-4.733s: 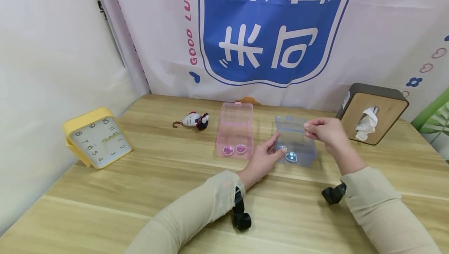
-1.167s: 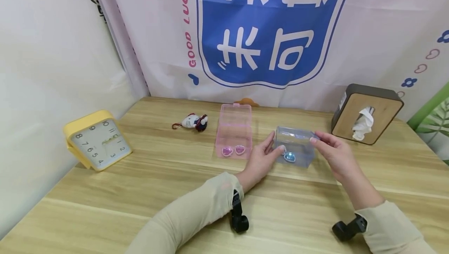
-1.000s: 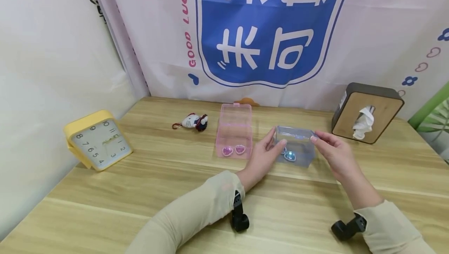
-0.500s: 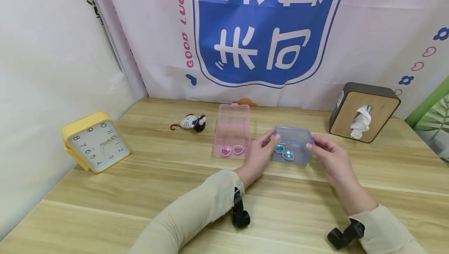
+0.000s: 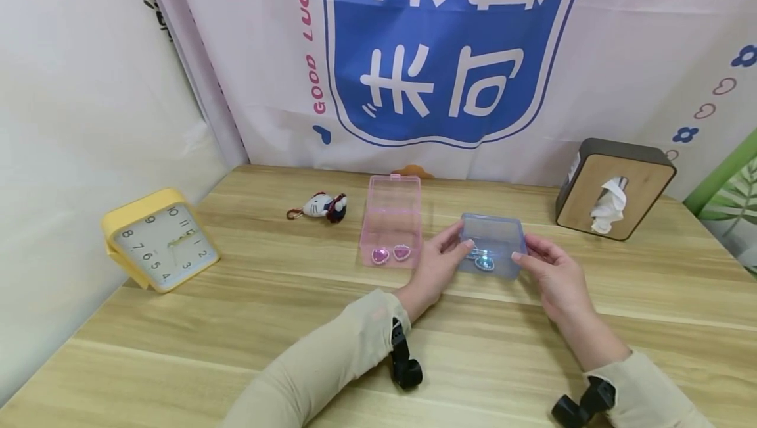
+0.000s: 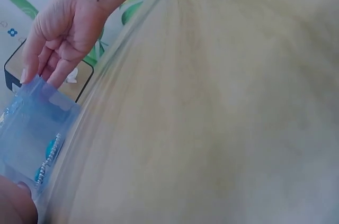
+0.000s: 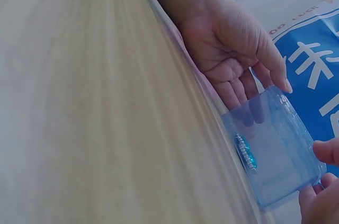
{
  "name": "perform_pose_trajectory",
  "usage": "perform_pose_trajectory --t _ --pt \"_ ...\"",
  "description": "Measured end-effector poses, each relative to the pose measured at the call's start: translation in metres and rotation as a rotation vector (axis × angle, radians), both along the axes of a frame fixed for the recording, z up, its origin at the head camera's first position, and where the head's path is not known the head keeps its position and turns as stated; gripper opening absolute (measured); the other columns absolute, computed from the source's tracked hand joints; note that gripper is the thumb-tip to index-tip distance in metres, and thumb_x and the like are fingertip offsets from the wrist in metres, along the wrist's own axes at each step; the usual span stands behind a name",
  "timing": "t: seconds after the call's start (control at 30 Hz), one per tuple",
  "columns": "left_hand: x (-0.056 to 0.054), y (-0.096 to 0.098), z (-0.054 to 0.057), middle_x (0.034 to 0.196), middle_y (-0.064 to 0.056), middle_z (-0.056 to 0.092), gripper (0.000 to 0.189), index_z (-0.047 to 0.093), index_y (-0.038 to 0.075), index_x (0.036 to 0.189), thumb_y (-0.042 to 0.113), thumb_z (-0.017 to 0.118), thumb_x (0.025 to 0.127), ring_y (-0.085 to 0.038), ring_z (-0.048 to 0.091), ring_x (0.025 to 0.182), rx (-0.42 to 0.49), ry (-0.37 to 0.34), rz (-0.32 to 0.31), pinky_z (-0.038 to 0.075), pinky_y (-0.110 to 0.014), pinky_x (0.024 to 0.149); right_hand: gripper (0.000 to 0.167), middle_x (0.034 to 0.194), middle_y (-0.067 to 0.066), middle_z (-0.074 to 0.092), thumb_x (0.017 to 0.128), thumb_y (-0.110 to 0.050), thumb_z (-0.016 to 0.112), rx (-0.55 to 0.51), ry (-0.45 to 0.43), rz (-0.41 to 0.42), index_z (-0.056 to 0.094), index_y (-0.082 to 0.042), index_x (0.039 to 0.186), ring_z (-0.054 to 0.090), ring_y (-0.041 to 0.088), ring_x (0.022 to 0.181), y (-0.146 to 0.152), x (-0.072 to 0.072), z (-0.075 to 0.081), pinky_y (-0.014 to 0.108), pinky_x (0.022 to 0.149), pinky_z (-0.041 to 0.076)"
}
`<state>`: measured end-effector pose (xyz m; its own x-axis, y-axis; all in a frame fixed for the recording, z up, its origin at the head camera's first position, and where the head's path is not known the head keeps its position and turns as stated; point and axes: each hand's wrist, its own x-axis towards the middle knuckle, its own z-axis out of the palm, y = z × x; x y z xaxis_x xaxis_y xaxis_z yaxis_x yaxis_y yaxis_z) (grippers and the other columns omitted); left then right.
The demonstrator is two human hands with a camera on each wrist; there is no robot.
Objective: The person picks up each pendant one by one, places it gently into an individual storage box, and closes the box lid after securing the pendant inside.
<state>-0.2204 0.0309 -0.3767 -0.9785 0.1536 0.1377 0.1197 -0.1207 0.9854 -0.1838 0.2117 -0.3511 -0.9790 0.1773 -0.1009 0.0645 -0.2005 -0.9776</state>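
Note:
Between both hands stands a translucent blue plastic box (image 5: 499, 265), its hinged lid (image 5: 492, 225) down over the top. Inside lie two blue gems edged with white beads (image 5: 485, 263), one partly behind the left thumb. The left hand (image 5: 434, 271) grips the box's left side, thumb toward the front and fingers behind. On the opposite side the right hand (image 5: 558, 283) holds the right end between thumb and fingers. The right wrist view shows the box (image 7: 270, 144) pinched near its top corners. To the left, a pink box (image 5: 391, 221) lies open with two pink beaded gems (image 5: 381, 256).
A plush cat keychain (image 5: 322, 207) lies left of the pink box. The yellow clock (image 5: 162, 237) stands at the table's left edge, and a tissue box (image 5: 615, 190) leans at the back right. A printed cloth (image 5: 284, 132) hangs behind the table (image 5: 177, 349).
The right hand has come down from the raised blue lid to the box's right side. The lid has swung over and down. The left hand stays at the box's left side.

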Motion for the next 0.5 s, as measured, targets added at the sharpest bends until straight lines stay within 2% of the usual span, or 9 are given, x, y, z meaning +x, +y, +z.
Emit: perform_pose_trajectory --t 0.27,0.4,0.5 --pt "0.0016 -0.0002 -0.0023 0.142 -0.006 0.043 0.052 0.047 0.009 0.135 0.012 0.064 0.086 -0.023 0.042 0.129 -0.056 -0.012 -0.013 0.038 -0.024 0.105 0.053 0.092 -0.016 0.064 0.077 -0.001 0.072 0.045 -0.038 -0.046 0.052 -0.003 0.127 0.057 -0.001 0.095 -0.0035 0.0024 -0.0006 0.008 0.078 0.050" --pt "0.0007 -0.0007 -0.0026 0.142 -0.005 0.042 0.052 0.047 0.010 0.135 0.013 0.065 0.086 -0.022 0.042 0.129 -0.049 -0.024 -0.011 0.039 -0.023 0.103 0.051 0.090 -0.017 0.064 0.077 0.000 0.072 0.049 -0.046 -0.062 0.055 -0.004 0.125 0.057 -0.003 0.091 -0.0050 0.0013 -0.0007 0.008 0.075 0.050" --pt "0.0001 -0.0015 -0.0029 0.142 -0.005 0.042 0.052 0.047 0.011 0.134 0.013 0.065 0.085 -0.022 0.042 0.129 -0.043 -0.028 -0.009 0.040 -0.022 0.102 0.043 0.089 -0.017 0.064 0.077 0.001 0.071 0.045 -0.035 -0.065 0.062 -0.011 0.117 0.058 -0.003 0.090 -0.0056 0.0011 -0.0014 0.008 0.073 0.050"
